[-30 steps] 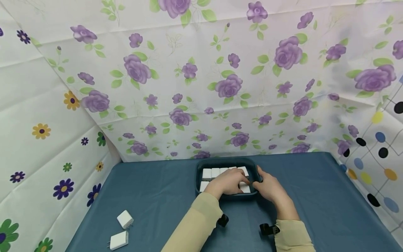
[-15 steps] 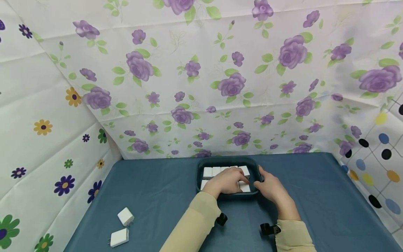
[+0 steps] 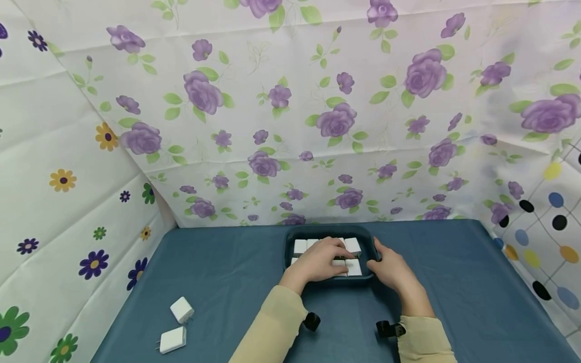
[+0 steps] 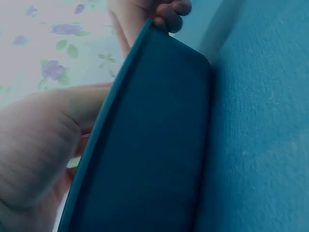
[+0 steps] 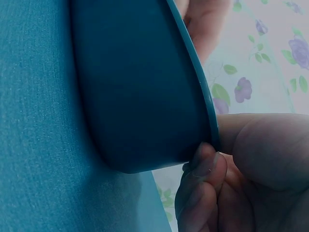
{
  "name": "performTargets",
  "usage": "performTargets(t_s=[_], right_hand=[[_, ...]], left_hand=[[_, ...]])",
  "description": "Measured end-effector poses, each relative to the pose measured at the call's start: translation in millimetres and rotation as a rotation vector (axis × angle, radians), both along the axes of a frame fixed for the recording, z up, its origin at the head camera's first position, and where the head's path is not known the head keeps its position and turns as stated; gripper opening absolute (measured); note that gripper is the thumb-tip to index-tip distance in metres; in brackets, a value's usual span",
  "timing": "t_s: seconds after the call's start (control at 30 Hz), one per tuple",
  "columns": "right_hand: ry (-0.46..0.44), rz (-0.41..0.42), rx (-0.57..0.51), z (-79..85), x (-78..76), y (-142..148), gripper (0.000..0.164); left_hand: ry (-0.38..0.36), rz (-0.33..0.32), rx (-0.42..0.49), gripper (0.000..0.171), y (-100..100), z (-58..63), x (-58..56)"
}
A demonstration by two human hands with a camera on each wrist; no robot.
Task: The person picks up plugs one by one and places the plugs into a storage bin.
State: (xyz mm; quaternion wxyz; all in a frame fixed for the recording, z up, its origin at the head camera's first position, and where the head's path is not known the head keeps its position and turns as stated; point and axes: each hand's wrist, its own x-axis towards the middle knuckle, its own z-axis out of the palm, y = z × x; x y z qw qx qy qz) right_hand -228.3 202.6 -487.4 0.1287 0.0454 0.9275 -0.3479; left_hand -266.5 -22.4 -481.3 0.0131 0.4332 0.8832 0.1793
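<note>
A dark blue tray [image 3: 363, 281] stands near the far edge of the table, with white charger plugs [image 3: 353, 267] in two rows inside it. My left hand [image 3: 313, 262] reaches over the front rim, its fingers loosely bent above the chargers and covering several of them. At the tray's right end my right hand [image 3: 394, 269] pinches the rim. The right wrist view shows that grip, thumb inside and fingertips [image 5: 203, 166] outside the wall. In the left wrist view the tray's front wall [image 4: 149, 130] hides the left fingertips.
Two loose white chargers, an upper one [image 3: 182, 309] and a lower one [image 3: 172, 340], lie at the table's front left with prongs showing. Floral sheets [image 3: 272, 126] rise behind the blue-covered table [image 3: 227, 272] and at its sides.
My left hand has drawn leftward off the charger at the front right of the tray, which now shows fully. The right hand keeps its hold on the rim. The view has shifted slightly.
</note>
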Motion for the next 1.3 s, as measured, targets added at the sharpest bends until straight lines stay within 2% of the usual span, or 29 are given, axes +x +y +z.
performTargets(t_s=[0.2, 0.37, 0.5, 0.6, 0.67, 0.73, 0.8, 0.93, 1.03, 1.13, 1.23, 1.3], right_hand=[[-0.004, -0.001, -0.036, -0.9, -6.3, -4, 0.078], [0.005, 0.010, -0.064, -0.9, -6.8, -11, 0.078], [0.001, 0.022, -0.083, -1.1, -6.3, -17, 0.077], [-0.005, 0.022, -0.074, 0.2, -6.5, -19, 0.076], [-0.005, 0.029, -0.070, 0.7, -6.4, -18, 0.077], [-0.003, 0.047, -0.069, 1.1, -5.1, -12, 0.077], [-0.010, 0.051, -0.045, 0.3, -0.4, -1, 0.076], [-0.037, 0.031, -0.002, -2.4, 9.2, 18, 0.076], [-0.042, 0.031, -0.042, -4.0, 8.0, 14, 0.077], [-0.027, 0.027, -0.069, -3.5, 4.6, 6, 0.077], [-0.018, -0.001, -0.051, -1.7, 6.2, 8, 0.077], [-0.013, -0.006, -0.050, -1.1, 6.8, 9, 0.076]], left_hand=[[0.151, 0.110, 0.191, 0.021, -35, 13.1, 17.2], [0.267, 0.187, 0.260, 0.019, -84, 23.1, 34.3], [0.358, 0.318, 0.238, 0.017, -138, 33.4, 48.3], [0.400, 0.449, 0.158, 0.012, -182, 42.9, 58.3], [0.399, 0.532, 0.100, 0.010, -208, 47.0, 64.9], [0.361, 0.614, 0.044, 0.012, -231, 47.9, 71.0], [0.279, 0.666, 0.008, 0.014, -247, 44.6, 74.1], [0.042, 0.737, -0.038, 0.024, -274, 34.8, 75.7], [-0.140, 0.799, -0.065, 0.035, -299, 32.5, 81.9], [-0.279, 0.819, -0.076, 0.047, -319, 31.7, 87.8], [-0.373, 0.790, -0.073, 0.055, -321, 27.5, 85.8], [-0.432, 0.796, -0.082, 0.058, -320, 25.6, 84.3]])
